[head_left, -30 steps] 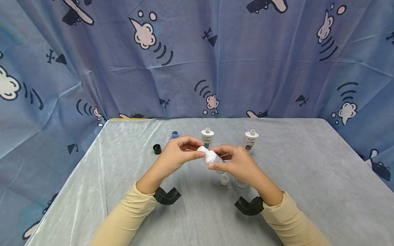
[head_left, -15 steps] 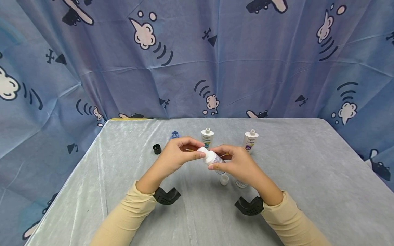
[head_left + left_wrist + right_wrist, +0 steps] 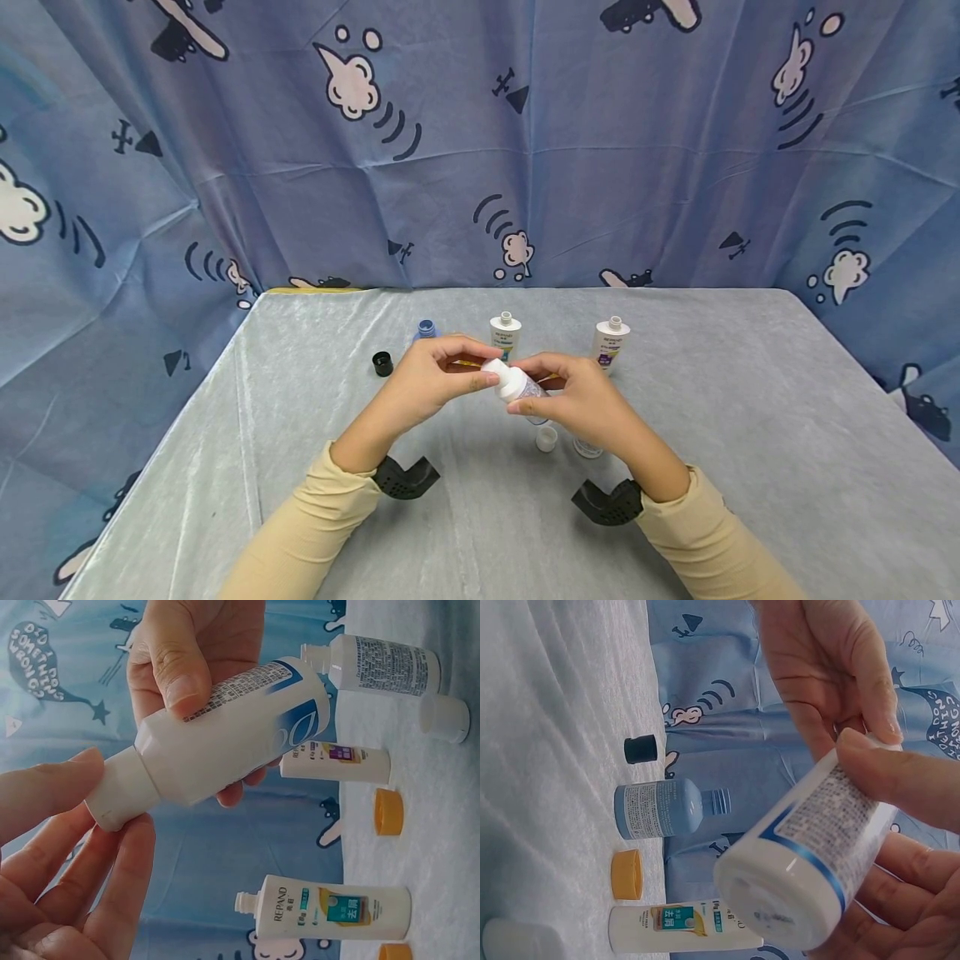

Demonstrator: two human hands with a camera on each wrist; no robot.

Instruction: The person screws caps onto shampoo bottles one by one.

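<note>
At far left on the bench, an upturned black cap sits near an uncapped blue bottle. Next, a person's left hand has its grip clamped on a white cap, pinched between thumb and fingers. That cap sits on the neck of a white bottle, tilted in midair at centre. The left fingers have shifted only slightly within the past second while the bottle has stayed put, so work at the cap appears barely advanced; whether it is tight cannot be told. Behind stands an uncapped teal-label bottle; a loose cap rests nearer the person. The right hand grips the bottle's body, close by another uncapped bottle. At far right stands an uncapped purple-label bottle.
</note>
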